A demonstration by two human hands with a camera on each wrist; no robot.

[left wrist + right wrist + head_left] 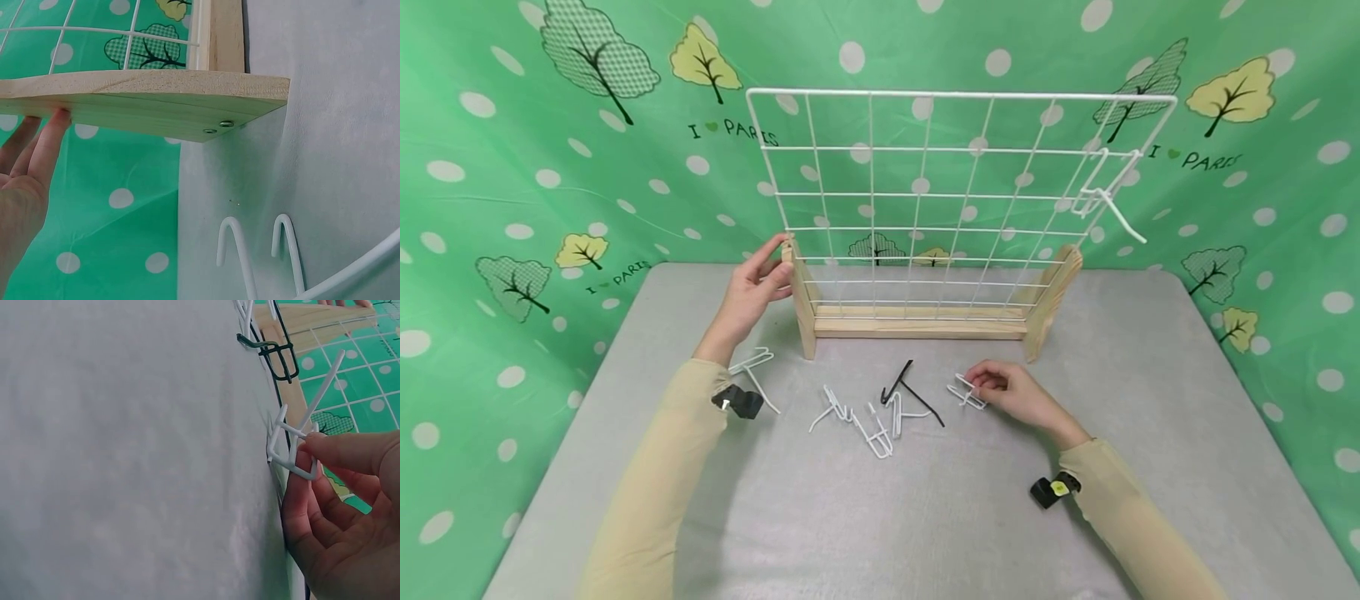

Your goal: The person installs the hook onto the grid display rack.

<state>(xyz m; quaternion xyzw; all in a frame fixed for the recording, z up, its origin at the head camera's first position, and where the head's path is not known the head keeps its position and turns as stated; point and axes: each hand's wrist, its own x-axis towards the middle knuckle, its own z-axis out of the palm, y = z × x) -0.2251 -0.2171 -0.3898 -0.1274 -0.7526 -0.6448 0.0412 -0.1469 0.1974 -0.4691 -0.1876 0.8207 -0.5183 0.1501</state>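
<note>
My left hand (749, 293) rests its fingertips on the outer face of the wooden side piece (156, 84) at the left of the stand. Mounted in this wooden stand is an upright white wire grid (917, 195). Near the stand's right foot, my right hand (1017, 393) pinches a white wire hook (294, 445) between thumb and fingers, its prong pointing up in the right wrist view. Another white hook (1099, 196) hangs at the grid's upper right. In front of the stand lie several loose white hooks (872, 435) and one black hook (917, 396).
A single white hook (756, 367) lies on the grey table (940, 525) beside the left forearm. Behind the grid hangs a green curtain (865, 58) with dots and trees. Each wrist wears a black camera.
</note>
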